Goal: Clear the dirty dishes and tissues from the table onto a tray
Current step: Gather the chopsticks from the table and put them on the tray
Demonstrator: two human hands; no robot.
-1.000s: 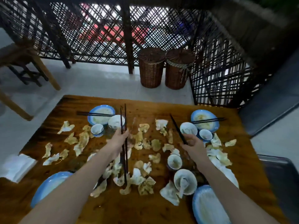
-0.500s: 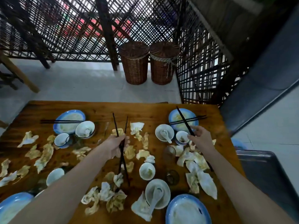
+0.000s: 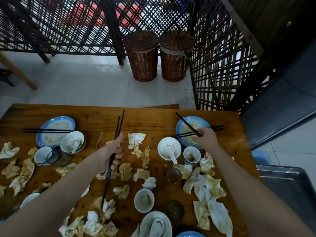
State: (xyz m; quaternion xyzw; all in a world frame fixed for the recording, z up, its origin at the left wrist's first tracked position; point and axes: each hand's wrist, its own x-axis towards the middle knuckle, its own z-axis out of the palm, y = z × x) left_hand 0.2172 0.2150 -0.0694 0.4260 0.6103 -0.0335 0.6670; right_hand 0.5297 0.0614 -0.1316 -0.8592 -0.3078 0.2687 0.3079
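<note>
My left hand [image 3: 112, 153] grips long chopsticks [image 3: 119, 127] round the middle. My right hand [image 3: 206, 140] pinches dark chopsticks [image 3: 186, 123] above the blue plate [image 3: 179, 127]. A flat pair [image 3: 217, 128] lies under its fingers. They look thin, stiff and slippery, so I'd grip mid-length. The tray [image 3: 282, 183] is right of my right hand.

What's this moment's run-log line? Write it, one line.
left hand: grips chopstick pair | right hand: holds other chopsticks over blue plate | tissues, bowls: on table | tray: right of table
</note>
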